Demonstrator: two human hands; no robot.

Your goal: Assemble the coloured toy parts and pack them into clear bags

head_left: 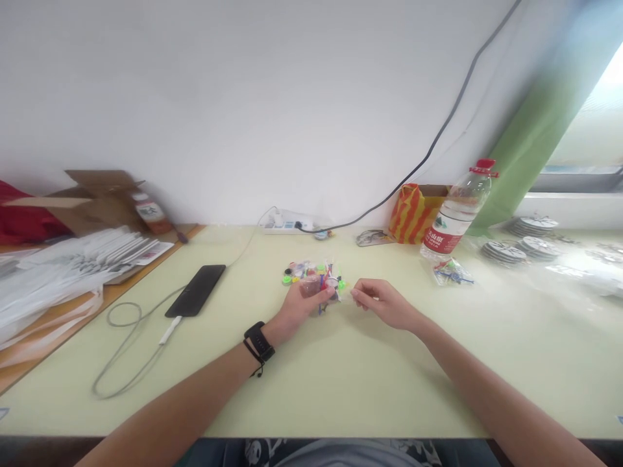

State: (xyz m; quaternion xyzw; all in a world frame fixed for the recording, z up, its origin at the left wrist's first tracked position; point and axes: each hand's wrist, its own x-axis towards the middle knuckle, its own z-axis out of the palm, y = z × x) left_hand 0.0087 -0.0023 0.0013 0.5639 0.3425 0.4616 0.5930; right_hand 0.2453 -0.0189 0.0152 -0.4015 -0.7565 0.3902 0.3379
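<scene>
My left hand (298, 305), with a black watch (260, 340) on its wrist, is closed on a clear plastic bag of small colourful parts (331, 283). The thumb lies across the front of the bag. Just to the right, my right hand (377, 299) is closed in a pinch, its fingertips close to the bag's right side. What the pinch holds is too small to make out. Behind my left hand lies a pile of small coloured pieces (288, 279), green, black, yellow and red, partly hidden by the hand and bag.
A black phone (197, 292) with a looping cable lies on the left. At the back are a power strip (287, 224) and a striped bag (409, 214). On the right stand a large water bottle (455, 214), another bag of parts (452, 272) and stacked discs (503, 253).
</scene>
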